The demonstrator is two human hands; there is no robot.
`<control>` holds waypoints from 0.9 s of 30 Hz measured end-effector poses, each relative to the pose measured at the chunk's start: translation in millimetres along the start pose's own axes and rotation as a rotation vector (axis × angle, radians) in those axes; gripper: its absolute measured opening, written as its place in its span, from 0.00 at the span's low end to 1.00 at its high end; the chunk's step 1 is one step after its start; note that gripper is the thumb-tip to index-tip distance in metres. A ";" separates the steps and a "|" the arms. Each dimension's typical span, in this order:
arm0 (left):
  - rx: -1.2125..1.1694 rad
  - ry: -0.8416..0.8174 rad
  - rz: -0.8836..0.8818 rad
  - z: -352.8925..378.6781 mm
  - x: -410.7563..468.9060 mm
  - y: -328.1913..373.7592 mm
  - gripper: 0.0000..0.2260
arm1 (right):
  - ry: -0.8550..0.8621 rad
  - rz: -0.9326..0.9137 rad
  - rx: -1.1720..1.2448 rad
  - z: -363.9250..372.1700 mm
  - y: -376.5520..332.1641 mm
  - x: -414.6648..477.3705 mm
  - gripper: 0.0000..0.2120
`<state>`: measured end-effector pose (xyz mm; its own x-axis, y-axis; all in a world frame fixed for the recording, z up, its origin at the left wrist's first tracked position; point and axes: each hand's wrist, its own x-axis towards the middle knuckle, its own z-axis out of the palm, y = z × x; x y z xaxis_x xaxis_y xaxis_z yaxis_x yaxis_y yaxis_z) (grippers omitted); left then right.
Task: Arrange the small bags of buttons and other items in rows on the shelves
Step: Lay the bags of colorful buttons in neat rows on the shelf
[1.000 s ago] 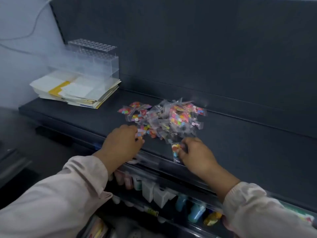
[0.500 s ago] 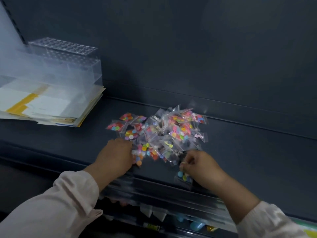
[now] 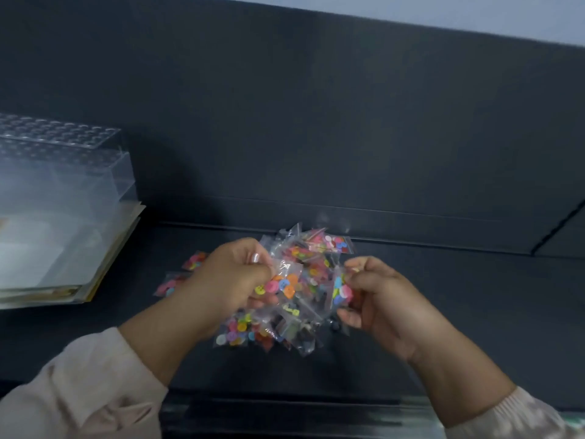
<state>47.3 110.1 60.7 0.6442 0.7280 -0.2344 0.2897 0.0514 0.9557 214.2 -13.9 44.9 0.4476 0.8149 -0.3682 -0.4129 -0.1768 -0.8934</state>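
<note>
On the dark shelf [image 3: 474, 312], roughly in the middle, a messy clump of small button bags [image 3: 300, 280] is being gripped from both sides. The left hand [image 3: 228, 280] is curled tight round the clump's left edge, and the right hand [image 3: 383, 299] is pinched onto a bag at the right edge. More bags [image 3: 240, 331] are spread flat under the clump on the near side, so it looks at least partly raised off the shelf, though that can't be said for sure.

Progress-wise, pretty much nothing is sorted yet, as far as can be judged. No proper row can be seen anywhere. Only two loose bags [image 3: 195, 260] are laid flat just left of the clump, one farther back and one nearer, which might be counted as the start of a row at best. Nearly the whole pile is left to be laid out.

Stuff that can't be made out: both loose bags are half covered by the left hand, and the fingertips are buried in crinkly plastic. What's in the darker bags at the near edge can't be told. At far left, a clear plastic box [image 3: 63, 172] is set on a stack of papers [image 3: 47, 248], both cut off by the frame. The shelf's front lip is blurred, and any other shelves are out of view.
</note>
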 end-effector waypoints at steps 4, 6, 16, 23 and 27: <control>-0.017 -0.031 0.071 36.9 18.0 12.8 0.03 | -0.152 0.031 -0.070 -9.6 -10.7 -1.9 0.06; -0.017 -0.023 0.097 57.9 27.7 19.3 0.04 | -0.171 0.021 -0.189 -18.7 -12.5 0.1 0.11; 0.163 -0.066 0.212 147.1 72.6 47.1 0.04 | -0.185 -0.049 -0.434 -104.8 -41.1 21.5 0.07; 0.275 -0.007 0.161 204.0 123.3 48.6 0.07 | -0.116 0.129 -0.442 -175.6 -52.4 48.5 0.05; 0.527 -0.095 0.110 219.1 141.8 44.2 0.08 | -0.020 0.164 -0.387 -209.7 -56.4 64.7 0.07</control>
<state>306.5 65.8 30.8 0.7448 0.6435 -0.1767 0.5169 -0.3889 0.7626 432.8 -66.9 17.5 0.3835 0.7685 -0.5121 -0.1469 -0.4967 -0.8554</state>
